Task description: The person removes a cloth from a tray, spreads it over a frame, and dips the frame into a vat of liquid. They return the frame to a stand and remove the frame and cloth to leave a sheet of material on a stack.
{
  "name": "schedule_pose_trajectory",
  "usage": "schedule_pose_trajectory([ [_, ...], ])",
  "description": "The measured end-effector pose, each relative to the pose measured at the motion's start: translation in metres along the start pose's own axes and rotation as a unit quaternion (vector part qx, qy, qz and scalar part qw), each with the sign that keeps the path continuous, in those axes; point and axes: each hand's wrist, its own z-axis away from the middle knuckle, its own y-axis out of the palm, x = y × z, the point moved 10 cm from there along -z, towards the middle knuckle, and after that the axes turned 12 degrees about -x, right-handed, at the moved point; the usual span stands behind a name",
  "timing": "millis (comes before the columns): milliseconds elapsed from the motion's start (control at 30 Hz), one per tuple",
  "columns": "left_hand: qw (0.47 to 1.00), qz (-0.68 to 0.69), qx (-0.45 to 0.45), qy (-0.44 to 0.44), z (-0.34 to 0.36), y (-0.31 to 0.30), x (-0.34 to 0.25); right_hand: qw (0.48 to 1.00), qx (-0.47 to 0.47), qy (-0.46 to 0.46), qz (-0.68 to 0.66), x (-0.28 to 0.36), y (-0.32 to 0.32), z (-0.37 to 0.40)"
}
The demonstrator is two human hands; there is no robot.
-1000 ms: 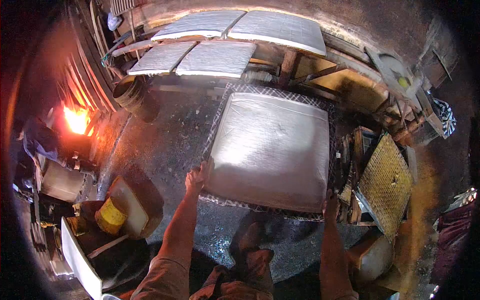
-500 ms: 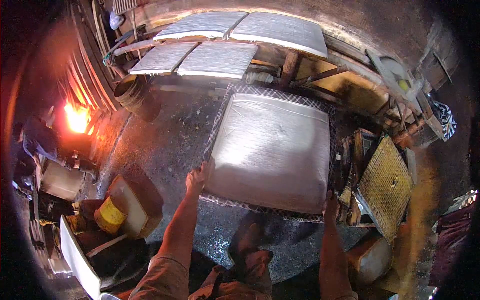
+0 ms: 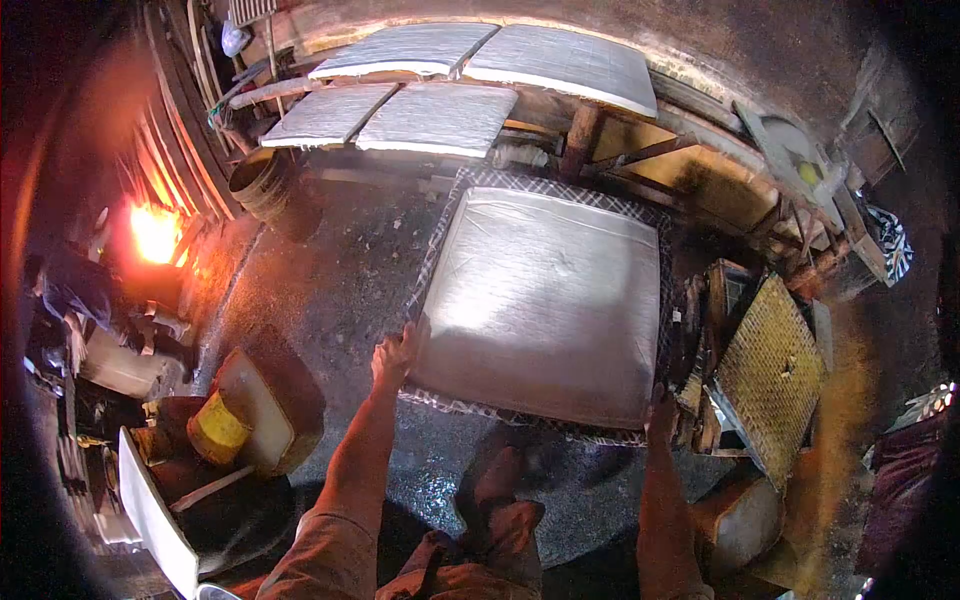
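Note:
A broad, square slab [image 3: 545, 300], pale and shiny on top, lies before me with dark plaid cloth [image 3: 432, 398] showing all around its edges. What supports it from below is hidden. My left hand [image 3: 393, 355] is closed on the cloth edge at the slab's near left side. At the near right corner, my right hand [image 3: 660, 410] grips the same edge; it is in shadow and its fingers are only partly visible. Both arms reach forward, one on each side of the near edge.
Several white-covered slabs [image 3: 560, 65] rest on a wooden rack at the back. A fire [image 3: 155, 235] burns at the left near a bucket [image 3: 262, 182]. A yellow pail [image 3: 219, 428] stands near left. A woven yellow panel [image 3: 770, 375] leans at the right. The floor [image 3: 430, 490] looks wet.
Almost nothing differs. Both hands keep the same places on the slab's edge, and the slab has not visibly moved. At far left, a dark-clothed figure by the fire has shifted slightly.

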Motion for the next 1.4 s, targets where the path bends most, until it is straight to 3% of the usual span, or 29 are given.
schedule_pose_trajectory([
  [33,1.0,-0.001,-0.003,0.005,0.001,-0.001,-0.002,1.0,0.0,0.0,0.0,0.005,-0.002,-0.001],
  [100,0.999,-0.005,-0.004,0.041,-0.004,0.008,0.002,0.99,0.041,0.135,-0.004,-0.01,0.003,-0.001],
  [133,0.997,-0.009,-0.004,0.076,-0.007,0.015,0.001,0.99,0.041,0.134,-0.004,-0.01,0.003,-0.001],
  [233,0.999,0.015,0.014,0.035,-0.018,0.032,0.021,0.99,0.053,0.129,0.014,-0.01,0.004,-0.001],
  [300,0.998,0.017,0.001,0.053,-0.018,0.033,0.023,0.984,0.043,0.168,0.042,-0.017,0.0,0.003],
  [367,0.997,0.02,-0.012,0.072,-0.018,0.031,0.02,0.986,0.047,0.157,0.041,-0.015,0.001,0.002],
  [467,0.988,-0.099,0.028,0.119,-0.016,0.037,0.011,0.987,0.058,0.149,0.024,-0.017,0.008,0.0],
  [533,0.999,-0.036,-0.007,0.019,-0.018,0.026,0.019,0.986,0.065,0.151,0.008,-0.017,0.008,-0.001],
  [633,1.0,0.009,0.009,-0.022,-0.004,0.008,0.008,0.986,0.107,0.126,0.014,-0.023,0.018,0.001],
  [700,1.0,0.008,0.0,0.008,-0.012,0.019,0.014,0.997,0.018,-0.062,0.035,-0.004,0.012,0.0],
  [733,0.999,0.007,-0.008,0.038,-0.015,0.022,0.012,0.997,0.018,-0.062,0.035,-0.002,0.012,-0.002],
  [800,0.999,0.021,-0.01,0.028,-0.007,0.011,0.007,0.992,0.071,0.095,0.052,-0.022,0.017,-0.004],
  [933,1.0,0.007,-0.006,-0.011,-0.005,0.007,0.007,0.996,0.028,-0.009,0.08,-0.015,0.017,-0.002],
  [1000,1.0,0.005,0.001,-0.016,-0.007,0.009,0.009,0.993,0.066,0.091,0.031,-0.016,0.014,-0.004],
  [1100,1.0,0.006,0.013,-0.025,-0.004,0.007,0.005,0.987,0.072,0.139,0.04,-0.004,-0.002,0.002],
  [1267,1.0,-0.007,0.005,-0.014,-0.017,0.029,0.028,0.991,0.056,0.12,0.026,-0.019,0.014,-0.004],
  [1333,0.998,-0.019,-0.003,0.064,-0.019,0.03,0.018,0.993,0.033,0.103,0.036,-0.014,0.009,-0.006],
  [1400,1.0,-0.011,0.005,0.026,-0.01,0.017,0.008,0.992,0.063,0.104,0.016,-0.005,0.005,-0.003],
])
